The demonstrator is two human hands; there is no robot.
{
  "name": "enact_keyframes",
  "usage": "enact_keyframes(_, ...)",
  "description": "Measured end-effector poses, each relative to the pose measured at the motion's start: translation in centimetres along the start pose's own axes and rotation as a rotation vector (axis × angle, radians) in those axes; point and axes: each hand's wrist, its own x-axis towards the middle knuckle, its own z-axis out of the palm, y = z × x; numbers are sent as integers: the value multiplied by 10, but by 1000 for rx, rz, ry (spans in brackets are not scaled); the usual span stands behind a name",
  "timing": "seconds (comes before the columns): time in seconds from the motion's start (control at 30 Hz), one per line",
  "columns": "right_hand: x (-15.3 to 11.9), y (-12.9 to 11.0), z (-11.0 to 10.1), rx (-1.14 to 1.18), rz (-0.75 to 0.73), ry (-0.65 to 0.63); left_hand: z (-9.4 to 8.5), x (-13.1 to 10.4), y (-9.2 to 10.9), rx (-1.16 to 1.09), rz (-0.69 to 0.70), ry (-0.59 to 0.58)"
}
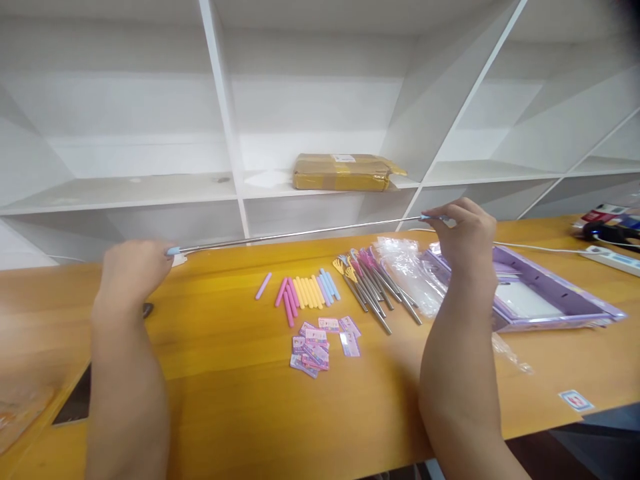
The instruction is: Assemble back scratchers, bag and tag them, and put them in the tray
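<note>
A telescopic back scratcher point(300, 233), its thin metal rod pulled out long, stretches across the view above the table. My left hand point(135, 273) is closed round its light-blue grip end. At the other end, my right hand point(463, 230) pinches a light-blue tip, mostly hidden by the fingers. Below the rod lie several more back scratchers point(375, 287) with yellow, pink and blue claw heads and metal stems. Beside them is a row of coloured grip sleeves point(307, 292) in pink, yellow, blue and purple. One purple sleeve point(263, 285) lies apart. Small printed cards point(313, 348) are piled nearer to me.
Clear plastic bags point(410, 270) and an open purple box point(555, 320) lie on the right of the wooden table point(215, 400). A taped cardboard box point(343, 173) sits on the white shelf point(190, 190) behind. A power strip point(613, 259) and cables are at far right.
</note>
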Motion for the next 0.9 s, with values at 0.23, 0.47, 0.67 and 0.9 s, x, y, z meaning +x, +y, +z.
enact_keyframes(0.23, 1, -16, 5, -28, -74, -10, 5, 4, -8, 23, -95, -12)
enact_keyframes(0.47, 1, -23, 4, -76, -50, -39, 4, 3, -11, 79, -111, -42)
enact_keyframes(0.67, 2, -54, 19, -75, -90, -108, 11, 13, 16, 194, -67, -130)
enact_keyframes(0.9, -28, -180, 97, -101, -486, -240, 26, 15, 112, 44, 9, -193)
